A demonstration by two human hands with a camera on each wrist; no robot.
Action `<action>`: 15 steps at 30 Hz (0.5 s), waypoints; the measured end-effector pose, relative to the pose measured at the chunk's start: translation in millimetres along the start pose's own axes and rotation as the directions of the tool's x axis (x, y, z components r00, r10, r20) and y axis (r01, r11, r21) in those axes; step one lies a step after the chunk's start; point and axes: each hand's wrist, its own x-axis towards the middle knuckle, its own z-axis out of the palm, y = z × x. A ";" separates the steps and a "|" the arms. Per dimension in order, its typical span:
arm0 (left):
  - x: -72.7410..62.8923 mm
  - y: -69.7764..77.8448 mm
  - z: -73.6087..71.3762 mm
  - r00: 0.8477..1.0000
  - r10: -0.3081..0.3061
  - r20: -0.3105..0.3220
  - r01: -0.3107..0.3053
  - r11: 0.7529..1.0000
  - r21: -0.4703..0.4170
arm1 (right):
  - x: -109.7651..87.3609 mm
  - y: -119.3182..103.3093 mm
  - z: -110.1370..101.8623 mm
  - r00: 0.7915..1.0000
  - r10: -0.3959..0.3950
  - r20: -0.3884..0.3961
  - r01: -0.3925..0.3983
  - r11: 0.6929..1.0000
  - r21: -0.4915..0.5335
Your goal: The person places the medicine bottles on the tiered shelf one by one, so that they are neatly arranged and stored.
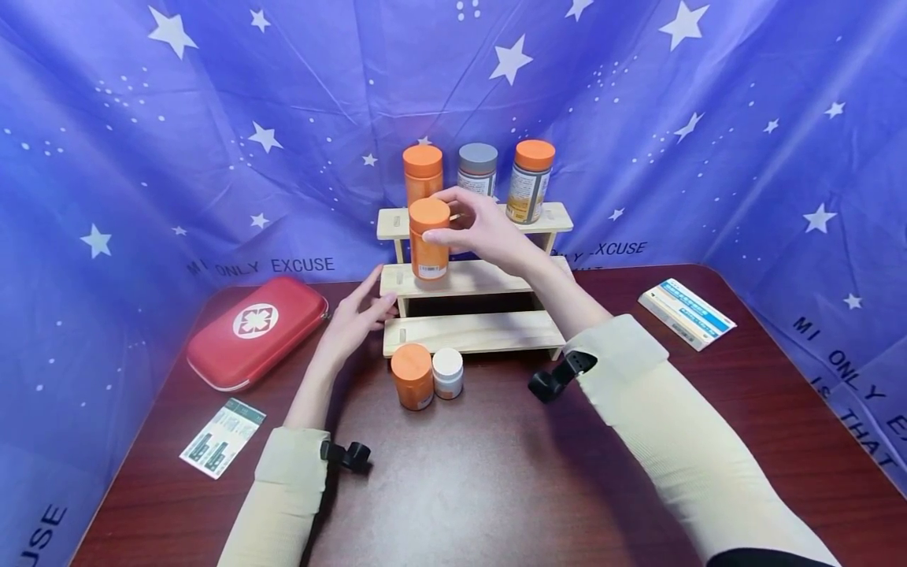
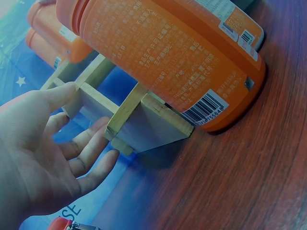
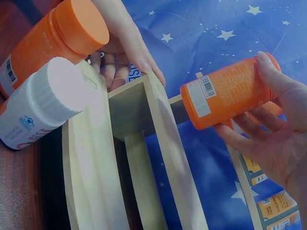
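My right hand point(image 1: 489, 230) grips an orange pill bottle point(image 1: 429, 253) by its upper part, fingers and thumb around it. The bottle is upright over the left end of the middle tier of a wooden three-step rack point(image 1: 489, 276); in the right wrist view point(image 3: 228, 93) a gap shows below its base. My left hand point(image 1: 352, 319) is at the rack's left side, its fingers loosely bent and touching the board ends, thumb near the middle tier. On the top tier stand an orange bottle point(image 1: 423, 169), a grey-capped bottle point(image 1: 478, 165) and an orange-capped grey bottle point(image 1: 530, 185).
Before the rack stand an orange bottle point(image 1: 412, 378) and a small white bottle point(image 1: 448, 374), side by side. A red first-aid case point(image 1: 258, 331) and a printed card point(image 1: 223, 437) lie left. A blue-white medicine box point(image 1: 687, 313) lies right. Star-printed cloth hangs behind.
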 end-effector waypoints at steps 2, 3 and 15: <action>0.1 -0.4 -0.5 1.000 -0.001 0.002 0.001 1.000 0.000 | 0.6 2.0 1.6 1.000 0.001 -0.003 -0.001 1.000 -0.002; 0.1 -0.7 -0.8 1.000 -0.001 0.003 0.001 1.000 0.001 | 0.9 3.1 2.5 1.000 0.001 -0.007 -0.001 1.000 -0.004; 1.1 -0.5 -0.3 1.000 0.003 0.012 -0.003 1.000 -0.008 | 2.9 10.8 12.9 1.000 -0.015 -0.006 0.015 0.999 -0.029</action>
